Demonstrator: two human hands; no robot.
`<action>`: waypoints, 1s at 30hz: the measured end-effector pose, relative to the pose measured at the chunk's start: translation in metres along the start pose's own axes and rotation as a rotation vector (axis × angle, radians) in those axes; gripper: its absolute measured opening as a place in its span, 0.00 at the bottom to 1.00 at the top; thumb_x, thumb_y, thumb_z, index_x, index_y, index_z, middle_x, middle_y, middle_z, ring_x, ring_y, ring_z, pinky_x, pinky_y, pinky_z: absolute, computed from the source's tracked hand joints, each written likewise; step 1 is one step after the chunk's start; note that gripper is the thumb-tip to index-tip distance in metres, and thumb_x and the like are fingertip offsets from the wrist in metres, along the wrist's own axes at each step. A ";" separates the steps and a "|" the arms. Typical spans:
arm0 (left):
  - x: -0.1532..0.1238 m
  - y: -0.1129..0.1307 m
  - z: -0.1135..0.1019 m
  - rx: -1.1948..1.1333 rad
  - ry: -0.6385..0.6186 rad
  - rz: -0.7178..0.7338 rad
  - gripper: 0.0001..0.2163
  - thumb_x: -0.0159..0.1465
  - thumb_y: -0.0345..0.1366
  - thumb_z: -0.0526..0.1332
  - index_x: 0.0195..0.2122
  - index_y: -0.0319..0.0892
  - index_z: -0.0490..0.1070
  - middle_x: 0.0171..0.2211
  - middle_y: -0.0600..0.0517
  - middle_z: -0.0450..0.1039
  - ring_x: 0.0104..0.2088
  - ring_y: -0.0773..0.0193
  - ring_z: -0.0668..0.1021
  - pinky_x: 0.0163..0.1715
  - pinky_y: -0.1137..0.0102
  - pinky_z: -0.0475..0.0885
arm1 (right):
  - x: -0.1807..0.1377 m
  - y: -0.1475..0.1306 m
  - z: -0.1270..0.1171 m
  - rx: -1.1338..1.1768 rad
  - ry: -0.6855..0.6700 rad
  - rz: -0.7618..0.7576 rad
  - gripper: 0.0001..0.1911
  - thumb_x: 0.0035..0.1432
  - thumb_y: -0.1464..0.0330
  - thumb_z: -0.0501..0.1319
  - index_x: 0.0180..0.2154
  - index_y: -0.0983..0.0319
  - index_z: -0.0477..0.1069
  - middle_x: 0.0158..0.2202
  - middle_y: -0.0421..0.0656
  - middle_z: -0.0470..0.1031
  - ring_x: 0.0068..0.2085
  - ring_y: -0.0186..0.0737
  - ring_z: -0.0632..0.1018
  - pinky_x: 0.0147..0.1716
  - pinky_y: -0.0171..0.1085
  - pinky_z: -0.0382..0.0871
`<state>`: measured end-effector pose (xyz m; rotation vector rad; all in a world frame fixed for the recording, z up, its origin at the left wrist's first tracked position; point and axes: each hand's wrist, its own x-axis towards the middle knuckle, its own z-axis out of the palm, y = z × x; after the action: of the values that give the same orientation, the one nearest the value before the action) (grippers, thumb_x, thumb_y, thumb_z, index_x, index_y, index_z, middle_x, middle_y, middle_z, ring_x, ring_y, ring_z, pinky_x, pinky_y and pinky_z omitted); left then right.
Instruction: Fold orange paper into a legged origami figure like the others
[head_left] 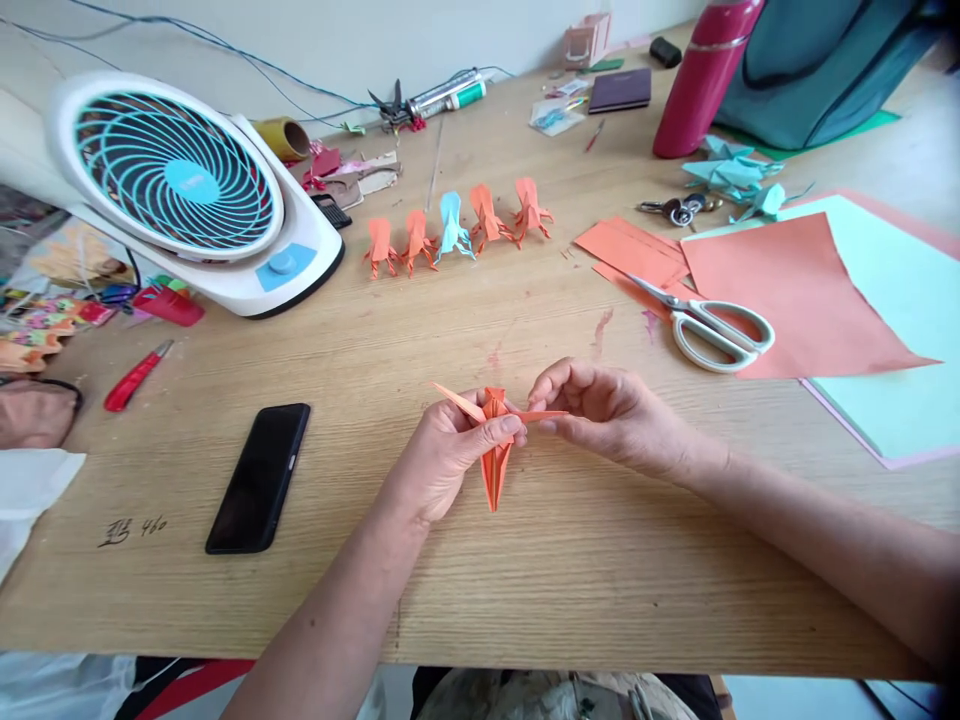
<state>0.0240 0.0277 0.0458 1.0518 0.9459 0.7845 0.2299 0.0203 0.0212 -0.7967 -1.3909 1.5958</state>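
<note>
Head view: looking down at the counter (562, 570).
Left hand (450, 450): closed around the middle of the orange paper shape (495, 470), thumb on top.
Right hand (607, 410): pinching the shape's thin right tip.
Paper shape: between both hands, just above the counter, pointy end down.
Nearby: phone (259, 478) to the left, scissors (712, 325) to the right.
Doing it well: I think the middle should be held tight and the tip bent slowly, so the thin paper does not rip.

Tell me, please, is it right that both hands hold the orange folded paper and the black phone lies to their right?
Not quite: the head view shows the black phone lying to their left, not right. The left hand and right hand do both hold the orange folded paper.
</note>
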 end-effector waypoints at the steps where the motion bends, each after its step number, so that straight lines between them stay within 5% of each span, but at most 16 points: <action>1: 0.000 -0.001 0.001 -0.020 0.002 -0.016 0.15 0.51 0.43 0.78 0.27 0.39 0.76 0.25 0.54 0.74 0.29 0.69 0.75 0.32 0.74 0.71 | -0.001 0.000 0.002 -0.045 0.016 -0.026 0.09 0.62 0.64 0.67 0.41 0.61 0.71 0.39 0.43 0.77 0.39 0.38 0.78 0.43 0.40 0.73; 12: 0.001 -0.013 0.007 -0.242 0.052 -0.228 0.17 0.46 0.41 0.80 0.31 0.39 0.78 0.28 0.55 0.76 0.29 0.72 0.78 0.34 0.76 0.74 | -0.005 0.001 0.007 -0.169 0.085 -0.029 0.07 0.63 0.64 0.65 0.40 0.59 0.71 0.38 0.42 0.78 0.39 0.39 0.79 0.44 0.41 0.74; 18: 0.000 -0.017 0.012 -0.159 0.040 -0.042 0.15 0.51 0.42 0.78 0.29 0.39 0.76 0.27 0.56 0.74 0.30 0.72 0.75 0.34 0.75 0.72 | -0.008 -0.002 0.009 -0.225 0.094 -0.050 0.02 0.68 0.68 0.58 0.40 0.60 0.68 0.36 0.41 0.76 0.38 0.37 0.79 0.41 0.38 0.73; 26: -0.004 -0.015 0.015 0.007 0.102 0.127 0.09 0.57 0.39 0.75 0.31 0.39 0.79 0.29 0.54 0.77 0.31 0.70 0.75 0.35 0.76 0.70 | -0.008 -0.004 0.005 -0.708 0.139 -0.574 0.09 0.62 0.80 0.58 0.39 0.61 0.71 0.36 0.43 0.72 0.37 0.37 0.74 0.37 0.38 0.71; 30: -0.005 -0.011 0.015 0.063 0.124 0.138 0.09 0.55 0.37 0.76 0.32 0.39 0.81 0.30 0.52 0.79 0.31 0.68 0.77 0.34 0.75 0.71 | -0.009 -0.003 0.002 -0.818 0.095 -0.664 0.11 0.62 0.81 0.59 0.42 0.62 0.71 0.39 0.46 0.72 0.39 0.37 0.76 0.38 0.38 0.74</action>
<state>0.0363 0.0141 0.0394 1.1422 1.0166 0.9482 0.2328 0.0113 0.0238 -0.7207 -1.9864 0.4530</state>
